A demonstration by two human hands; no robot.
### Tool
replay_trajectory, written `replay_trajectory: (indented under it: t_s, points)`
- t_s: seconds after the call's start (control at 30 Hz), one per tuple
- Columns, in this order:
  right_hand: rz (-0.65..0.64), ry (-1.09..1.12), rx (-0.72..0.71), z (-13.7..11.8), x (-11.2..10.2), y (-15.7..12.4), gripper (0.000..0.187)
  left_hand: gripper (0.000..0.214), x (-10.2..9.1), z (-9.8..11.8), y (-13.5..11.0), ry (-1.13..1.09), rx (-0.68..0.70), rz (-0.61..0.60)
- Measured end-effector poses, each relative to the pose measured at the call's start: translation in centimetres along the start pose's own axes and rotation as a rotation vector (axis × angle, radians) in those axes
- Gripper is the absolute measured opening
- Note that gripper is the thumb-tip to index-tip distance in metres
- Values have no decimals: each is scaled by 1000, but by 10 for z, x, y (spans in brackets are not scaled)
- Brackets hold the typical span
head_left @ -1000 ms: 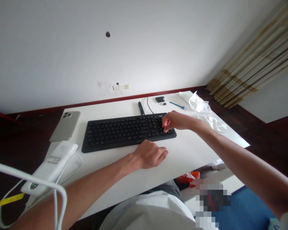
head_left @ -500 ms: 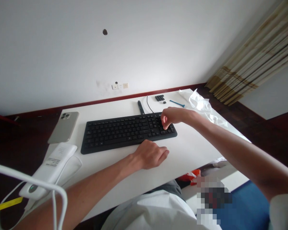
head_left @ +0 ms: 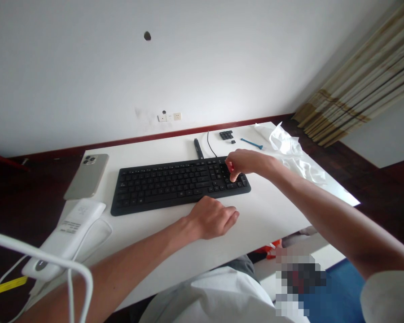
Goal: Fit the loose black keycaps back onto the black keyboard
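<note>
A black keyboard [head_left: 164,185] lies on the white table. Over its number pad at the right end, my right hand [head_left: 239,162] points downward with fingers curled and pressed together at the keys. Whatever those fingertips hold, if anything, is hidden behind the hand. Against the keyboard's front edge my left hand [head_left: 216,218] rests on the table in a loose fist, and nothing shows in it. Behind the keyboard lie a small group of black keycaps [head_left: 226,135], one loose keycap [head_left: 233,141] and a blue stick-like tool [head_left: 252,143].
A phone [head_left: 87,176] and a white device [head_left: 65,237] with cables lie at the left. A black pen-like stick [head_left: 198,149] is behind the keyboard, beside its cable [head_left: 211,144]. Crumpled white plastic [head_left: 286,143] covers the back right. A white cable loop [head_left: 54,255] crosses the lower left foreground.
The view has shifted slightly. My right hand stays at the number pad, its fingers a little lower against the keys. My left hand has stayed in place.
</note>
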State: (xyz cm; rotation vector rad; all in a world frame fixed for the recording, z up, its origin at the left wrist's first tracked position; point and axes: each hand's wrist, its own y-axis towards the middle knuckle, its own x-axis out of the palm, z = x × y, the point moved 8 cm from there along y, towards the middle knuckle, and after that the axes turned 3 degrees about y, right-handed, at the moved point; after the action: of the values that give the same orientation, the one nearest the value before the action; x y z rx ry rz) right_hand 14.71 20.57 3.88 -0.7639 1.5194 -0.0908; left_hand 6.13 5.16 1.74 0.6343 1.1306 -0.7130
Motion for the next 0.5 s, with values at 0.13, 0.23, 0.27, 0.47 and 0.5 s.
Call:
replay_trajectory:
  t_s: [0.13, 0.23, 0.27, 0.47, 0.5]
  points:
    - [-2, 45, -12, 5, 4, 2, 25, 43, 1, 0, 1, 2, -4, 5]
    - [-12, 86, -16, 8, 5, 3, 25, 43, 2, 0, 1, 0, -3, 2]
    - [-14, 100, -9, 9, 6, 3, 25, 43, 1, 0, 1, 2, 0, 2]
    - [17, 196, -11, 15, 8, 0, 25, 41, 0, 1, 1, 4, 9, 17]
    - [29, 216, -28, 17, 9, -1, 26, 40, 1, 1, 1, 3, 8, 23]
